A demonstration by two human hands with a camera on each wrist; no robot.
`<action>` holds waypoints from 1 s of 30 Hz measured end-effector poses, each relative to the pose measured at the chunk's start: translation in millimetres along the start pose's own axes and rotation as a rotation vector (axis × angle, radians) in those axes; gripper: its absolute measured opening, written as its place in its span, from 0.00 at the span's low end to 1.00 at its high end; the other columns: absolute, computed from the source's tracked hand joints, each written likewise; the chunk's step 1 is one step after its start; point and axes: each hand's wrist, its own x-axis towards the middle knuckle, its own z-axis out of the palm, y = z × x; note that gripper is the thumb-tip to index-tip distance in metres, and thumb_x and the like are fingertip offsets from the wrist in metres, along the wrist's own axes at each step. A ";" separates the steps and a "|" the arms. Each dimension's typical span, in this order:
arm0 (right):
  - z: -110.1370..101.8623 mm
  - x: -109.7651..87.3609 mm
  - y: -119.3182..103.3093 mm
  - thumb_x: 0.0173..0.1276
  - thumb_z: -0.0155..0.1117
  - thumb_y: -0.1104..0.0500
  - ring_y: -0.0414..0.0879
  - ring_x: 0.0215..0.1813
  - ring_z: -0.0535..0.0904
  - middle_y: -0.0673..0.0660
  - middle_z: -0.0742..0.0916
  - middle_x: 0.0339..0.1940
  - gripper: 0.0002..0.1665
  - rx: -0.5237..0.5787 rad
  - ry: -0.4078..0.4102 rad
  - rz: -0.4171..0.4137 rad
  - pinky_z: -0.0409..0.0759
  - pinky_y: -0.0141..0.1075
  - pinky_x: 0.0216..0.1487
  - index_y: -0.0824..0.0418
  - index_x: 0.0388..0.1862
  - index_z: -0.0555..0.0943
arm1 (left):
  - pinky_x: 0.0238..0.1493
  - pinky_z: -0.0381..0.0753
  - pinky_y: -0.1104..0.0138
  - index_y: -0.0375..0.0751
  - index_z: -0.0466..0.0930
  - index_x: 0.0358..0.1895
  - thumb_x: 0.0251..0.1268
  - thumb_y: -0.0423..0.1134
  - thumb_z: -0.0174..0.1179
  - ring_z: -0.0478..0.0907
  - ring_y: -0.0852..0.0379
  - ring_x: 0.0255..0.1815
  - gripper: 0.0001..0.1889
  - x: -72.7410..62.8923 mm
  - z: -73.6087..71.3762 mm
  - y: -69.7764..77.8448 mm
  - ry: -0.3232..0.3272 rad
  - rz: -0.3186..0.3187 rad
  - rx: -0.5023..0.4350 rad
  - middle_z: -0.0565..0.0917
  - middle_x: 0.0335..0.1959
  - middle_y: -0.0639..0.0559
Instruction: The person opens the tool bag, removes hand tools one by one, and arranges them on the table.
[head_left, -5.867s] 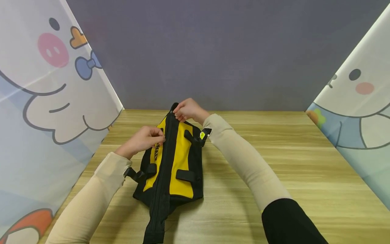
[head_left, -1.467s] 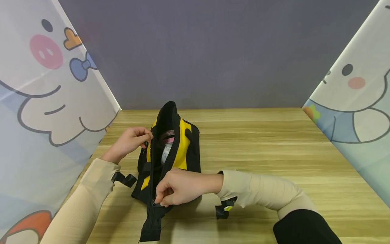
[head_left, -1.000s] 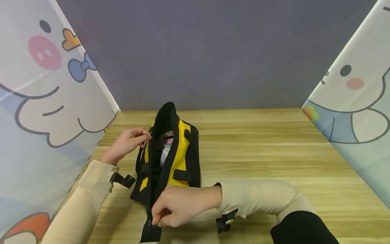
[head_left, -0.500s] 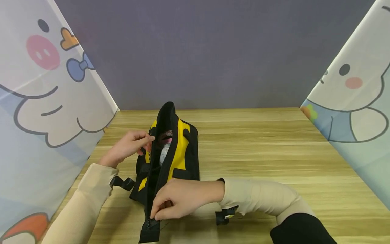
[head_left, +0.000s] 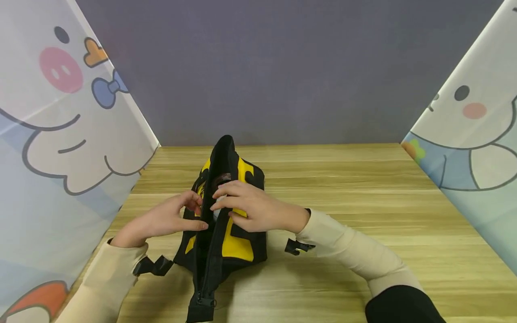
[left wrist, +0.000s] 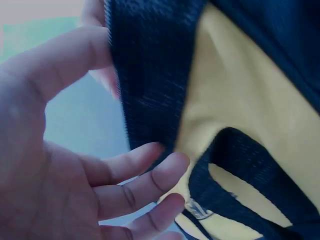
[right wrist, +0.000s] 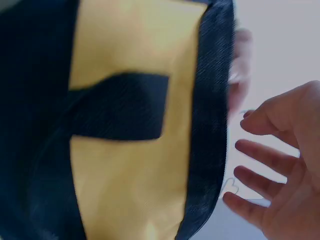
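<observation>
A black and yellow zippered tool bag [head_left: 238,246] stands on the table with its long top gaping. Inside it, a roundish brownish item [head_left: 221,178] and something pale show partly; my right hand covers the rest. My left hand [head_left: 171,217] is at the bag's left edge, thumb across the rim and fingers loosely curved along the outer side [left wrist: 150,75]. Over the opening hangs my right hand [head_left: 256,204], fingers spread and slightly bent, holding nothing; in the right wrist view it is apart from the bag wall [right wrist: 135,190]. The zipper slider [head_left: 206,301] sits at the near end.
The wood-grain table [head_left: 343,215] extends to the right of the bag. A grey wall [head_left: 282,72] rises behind it, and cartoon-printed panels [head_left: 81,148] flank both sides. Black straps [head_left: 153,265] hang from my wrists.
The zipper has been pulled from the far end to the near end, opening the bag. My right hand has let go of the slider and moved up over the opening; my left hand slid nearer.
</observation>
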 end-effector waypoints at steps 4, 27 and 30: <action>2.0 -1.1 7.1 0.65 0.53 0.74 0.60 0.74 0.64 0.62 0.80 0.64 0.24 -0.069 -0.119 -0.004 0.53 0.46 0.79 0.61 0.57 0.82 | 0.32 0.83 0.60 0.27 0.71 0.60 0.64 0.42 0.68 0.80 0.49 0.39 0.28 -5.4 -0.1 3.4 -0.020 0.006 -0.021 0.79 0.43 0.48; -19.8 -54.7 8.6 0.50 0.65 0.79 0.45 0.38 0.78 0.48 0.84 0.38 0.27 -0.311 -0.116 -0.119 0.80 0.36 0.43 0.53 0.44 0.83 | 0.31 0.89 0.55 0.11 0.47 0.71 0.69 0.19 0.54 0.85 0.58 0.42 0.33 -48.6 4.8 -42.3 0.139 0.093 -0.506 0.85 0.50 0.42; -20.6 -61.1 10.3 0.51 0.66 0.79 0.45 0.37 0.78 0.48 0.84 0.37 0.25 -0.319 -0.074 -0.137 0.80 0.36 0.43 0.54 0.42 0.83 | 0.29 0.89 0.58 0.09 0.47 0.69 0.67 0.16 0.52 0.86 0.57 0.40 0.32 -51.5 7.6 -47.3 0.219 0.139 -0.535 0.87 0.47 0.55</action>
